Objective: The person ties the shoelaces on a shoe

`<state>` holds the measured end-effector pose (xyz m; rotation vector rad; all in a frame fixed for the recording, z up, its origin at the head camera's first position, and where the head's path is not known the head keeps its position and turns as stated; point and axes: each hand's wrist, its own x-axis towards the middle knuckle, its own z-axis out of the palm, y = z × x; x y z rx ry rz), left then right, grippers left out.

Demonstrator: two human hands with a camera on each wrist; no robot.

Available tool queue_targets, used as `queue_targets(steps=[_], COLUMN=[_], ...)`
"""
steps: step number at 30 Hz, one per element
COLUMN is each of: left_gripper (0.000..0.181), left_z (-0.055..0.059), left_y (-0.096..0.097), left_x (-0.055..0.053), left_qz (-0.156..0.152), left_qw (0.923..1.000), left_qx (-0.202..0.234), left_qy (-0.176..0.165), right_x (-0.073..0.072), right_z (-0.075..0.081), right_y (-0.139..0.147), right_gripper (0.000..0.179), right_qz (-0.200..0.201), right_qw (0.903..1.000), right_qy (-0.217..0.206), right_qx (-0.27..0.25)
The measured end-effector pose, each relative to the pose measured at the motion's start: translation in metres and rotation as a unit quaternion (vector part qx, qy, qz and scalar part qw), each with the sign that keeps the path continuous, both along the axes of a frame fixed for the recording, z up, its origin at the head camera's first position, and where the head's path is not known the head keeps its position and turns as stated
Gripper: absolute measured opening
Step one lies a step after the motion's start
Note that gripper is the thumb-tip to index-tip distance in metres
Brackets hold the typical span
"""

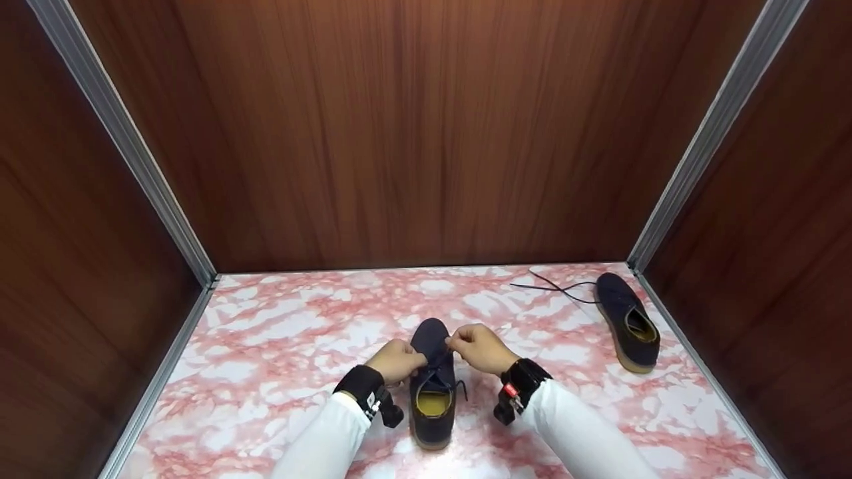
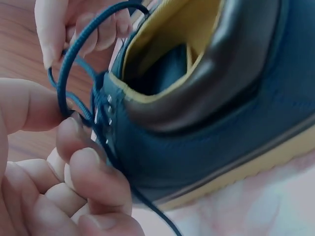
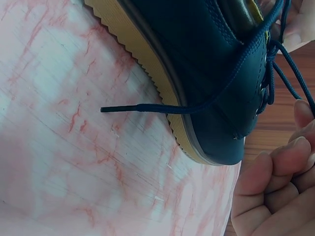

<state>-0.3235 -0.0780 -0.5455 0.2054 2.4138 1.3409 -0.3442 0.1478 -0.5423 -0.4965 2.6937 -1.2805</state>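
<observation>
The near shoe [image 1: 432, 384] stands on the counter [image 1: 279, 346] midway between the left and right edges, apart from the far edge, toe pointing that way. The left hand [image 1: 397, 362] is at its left, the right hand [image 1: 484, 349] at its right, both on the near lace [image 3: 157, 108]; one end of that lace passes out beyond the shoe's right side. The far shoe [image 1: 624, 319] is just beside the right edge, near the far right corner, and the far lace [image 1: 562, 290] trails left from it. Walls [image 1: 426, 146] rise behind the far edge and along both sides.
</observation>
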Motion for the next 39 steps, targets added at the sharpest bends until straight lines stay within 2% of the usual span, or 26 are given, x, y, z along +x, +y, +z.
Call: queue_targets(steps=[5, 8, 13, 17, 22, 28, 34, 39], left_gripper=[0.033, 0.029, 0.024, 0.032, 0.043, 0.033, 0.017, 0.011], left_z=[-0.003, -0.004, -0.004, -0.004, -0.003, -0.005, -0.010, -0.013], left_y=[0.004, 0.003, 0.002, 0.003, 0.008, 0.013, 0.016, 0.020], left_x=[0.006, 0.006, 0.004, 0.001, -0.003, -0.005, -0.004, -0.004], left_qz=[-0.023, -0.031, -0.010, 0.009, -0.009, -0.024, -0.025, -0.026], left_qw=[0.9996, 0.9992, 0.9973, 0.9961, 0.9956, 0.9907, 0.9851, 0.9803], left_qx=[0.013, 0.009, 0.011, 0.025, 0.020, -0.001, -0.006, -0.011], left_qy=[0.007, 0.024, 0.072, 0.084, 0.092, 0.134, 0.170, 0.196], right_x=[0.000, 0.000, 0.001, 0.002, 0.002, 0.003, 0.001, 0.002], right_z=[-0.003, -0.005, -0.008, -0.008, -0.006, -0.004, -0.006, -0.006], right_y=[0.001, 0.001, 0.001, 0.000, -0.002, -0.004, -0.003, -0.003], right_gripper=[0.030, 0.031, 0.035, 0.034, 0.034, 0.033, 0.032, 0.034], right_qz=[-0.011, -0.013, -0.018, -0.027, -0.032, -0.038, -0.051, -0.057], right_qw=[0.9993, 0.9975, 0.9933, 0.9915, 0.9893, 0.9834, 0.9834, 0.9839], right_qy=[-0.025, -0.046, -0.076, -0.085, -0.094, -0.113, -0.112, -0.107], right_qx=[-0.026, -0.053, -0.086, -0.094, -0.106, -0.136, -0.133, -0.131])
